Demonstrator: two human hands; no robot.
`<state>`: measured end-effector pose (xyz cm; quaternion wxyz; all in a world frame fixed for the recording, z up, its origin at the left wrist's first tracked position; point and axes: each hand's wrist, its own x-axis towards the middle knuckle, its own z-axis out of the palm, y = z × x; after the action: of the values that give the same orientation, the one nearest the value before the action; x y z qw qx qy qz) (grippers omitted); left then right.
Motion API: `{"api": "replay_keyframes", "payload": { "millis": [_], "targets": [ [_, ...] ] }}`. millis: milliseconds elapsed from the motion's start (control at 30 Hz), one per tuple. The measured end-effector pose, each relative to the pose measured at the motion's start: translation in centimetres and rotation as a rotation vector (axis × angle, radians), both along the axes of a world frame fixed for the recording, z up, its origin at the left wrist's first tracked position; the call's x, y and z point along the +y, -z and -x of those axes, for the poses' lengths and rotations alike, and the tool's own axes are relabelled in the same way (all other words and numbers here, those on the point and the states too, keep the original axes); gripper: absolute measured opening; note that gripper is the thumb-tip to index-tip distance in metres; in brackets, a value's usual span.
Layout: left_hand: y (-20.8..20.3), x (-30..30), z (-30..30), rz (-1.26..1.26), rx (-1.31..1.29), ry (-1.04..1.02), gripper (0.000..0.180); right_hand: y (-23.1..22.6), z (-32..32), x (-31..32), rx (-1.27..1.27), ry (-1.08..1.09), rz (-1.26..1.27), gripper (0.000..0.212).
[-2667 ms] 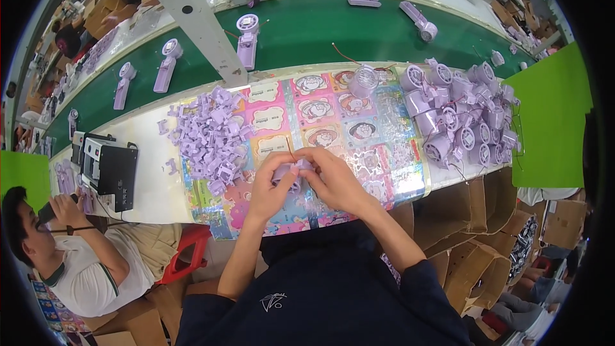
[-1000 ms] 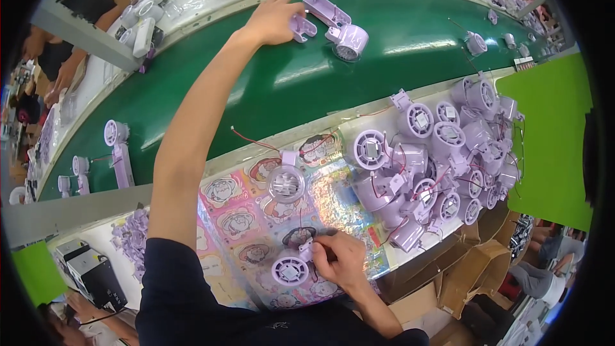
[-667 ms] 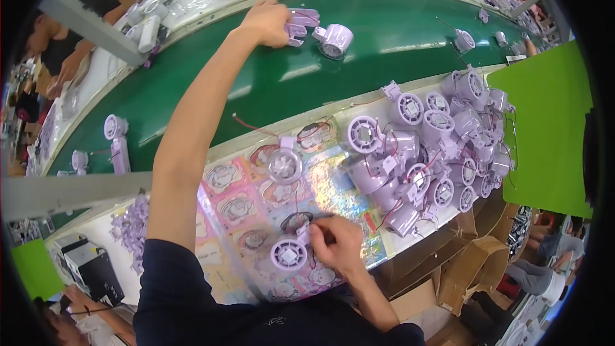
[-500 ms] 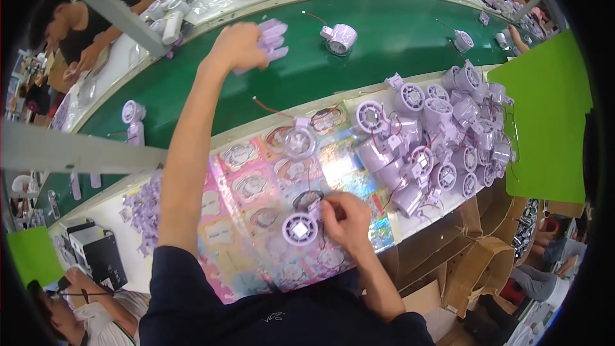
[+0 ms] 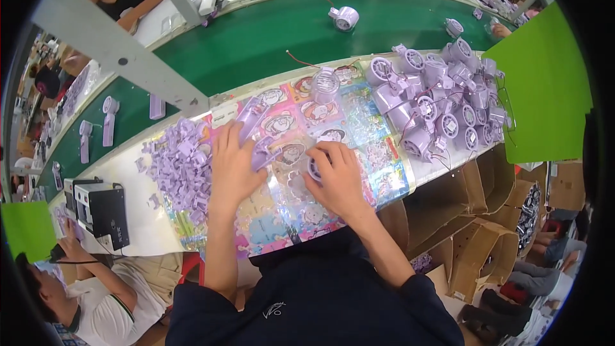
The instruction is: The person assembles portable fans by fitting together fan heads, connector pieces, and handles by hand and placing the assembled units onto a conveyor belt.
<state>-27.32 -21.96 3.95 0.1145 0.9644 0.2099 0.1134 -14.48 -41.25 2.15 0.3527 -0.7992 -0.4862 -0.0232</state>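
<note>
My left hand (image 5: 236,165) lies over the mat, fingers stretched out and apart. Against its fingertips is a long lilac plastic shell (image 5: 254,115), and another lilac shell (image 5: 263,154) sits beside its thumb. My right hand (image 5: 338,179) curls over a round lilac fan housing (image 5: 313,169), mostly hidden under the fingers. Farther off on the mat stands a second fan housing (image 5: 325,86), clear-walled, with a thin red wire trailing to the left. Both hands are above the colourful printed mat (image 5: 262,227).
Small lilac parts (image 5: 182,166) are heaped left of my left hand. Many lilac fan housings (image 5: 442,99) with wires are piled at the right. Beyond runs a green conveyor belt (image 5: 256,45) carrying several parts. A grey post (image 5: 122,57), black boxes (image 5: 101,208) and cardboard boxes (image 5: 480,250) stand around.
My left hand has come back from over the belt to the mat, bringing lilac shells. My right hand stays at the fan housing, now covering it. The whole view has shifted.
</note>
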Motion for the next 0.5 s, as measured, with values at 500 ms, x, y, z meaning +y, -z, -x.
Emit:
{"api": "replay_keyframes", "payload": {
  "millis": [500],
  "targets": [
    [-1.5, -4.9, 4.0, 0.593, 0.018, -0.005, 0.044, -2.8, -0.8, -6.6, 0.323, -0.123, 0.12, 0.058]
  ]
}}
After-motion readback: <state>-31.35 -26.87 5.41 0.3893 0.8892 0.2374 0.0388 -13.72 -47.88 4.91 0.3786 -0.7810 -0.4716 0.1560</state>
